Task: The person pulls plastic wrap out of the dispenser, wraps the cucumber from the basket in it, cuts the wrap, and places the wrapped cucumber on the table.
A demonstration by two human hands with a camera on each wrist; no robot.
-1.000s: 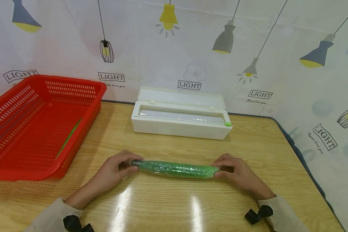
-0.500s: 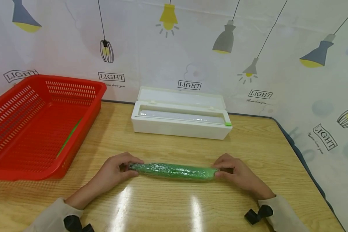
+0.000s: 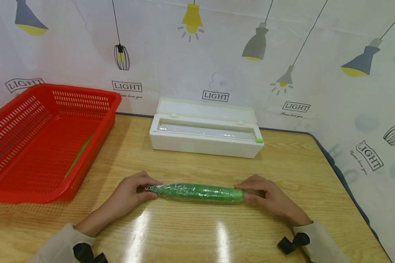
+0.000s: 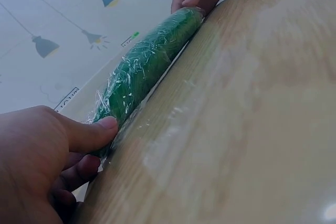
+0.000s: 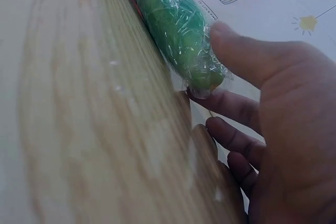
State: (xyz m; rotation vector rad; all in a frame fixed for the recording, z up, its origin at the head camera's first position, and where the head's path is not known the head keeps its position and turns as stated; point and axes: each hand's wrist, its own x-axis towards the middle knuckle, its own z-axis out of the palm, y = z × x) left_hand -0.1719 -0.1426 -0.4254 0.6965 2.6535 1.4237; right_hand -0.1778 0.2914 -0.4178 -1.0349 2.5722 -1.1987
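Note:
A green cucumber (image 3: pixel 197 193) wrapped in shiny cling film lies crosswise over the table in front of the person. My left hand (image 3: pixel 131 188) pinches its darker, tapered end between thumb and fingers. At the paler, rounded end, my right hand (image 3: pixel 266 193) holds it with the thumb on the near side and a fingertip on the far side. In the left wrist view the film on the cucumber (image 4: pixel 147 61) looks crinkled, with loose bits by the left thumb. The right wrist view shows the right index finger under the wrapped tip of the cucumber (image 5: pixel 181 40).
Behind the cucumber stands a white cling film box (image 3: pixel 204 144), lid raised, a roll inside and a green slider at its right end. A red plastic basket (image 3: pixel 60 190) sits at the left with a green strip inside. A lamp-patterned sheet (image 3: pixel 217 54) hangs behind the table (image 3: pixel 197 233).
The cucumber has turned a little between the hands, its glints shifting, and settled slightly nearer the person. The right fingertips have shifted slightly left along it. Basket and box stay put.

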